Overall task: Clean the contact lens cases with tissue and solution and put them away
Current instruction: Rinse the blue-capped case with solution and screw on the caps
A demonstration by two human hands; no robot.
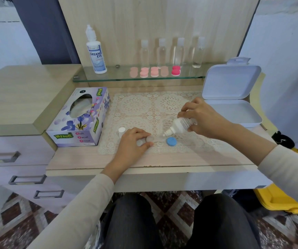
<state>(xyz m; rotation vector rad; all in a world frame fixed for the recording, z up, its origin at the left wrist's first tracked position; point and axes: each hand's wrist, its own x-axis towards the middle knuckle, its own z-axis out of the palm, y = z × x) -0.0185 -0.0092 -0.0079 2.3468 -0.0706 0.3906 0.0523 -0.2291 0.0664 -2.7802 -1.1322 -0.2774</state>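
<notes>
Contact lens case (148,140) in left hand (131,143), solution bottle (180,125) in right hand (203,117).

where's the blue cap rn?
Head view, centre: the blue cap lies on the lace mat, just below the nozzle of the small bottle in the right hand, right of the left hand.

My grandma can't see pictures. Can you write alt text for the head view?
The right hand tilts a white bottle, nozzle down, toward a clear lens case the left hand holds on a lace mat. A blue cap lies nearby.
</notes>
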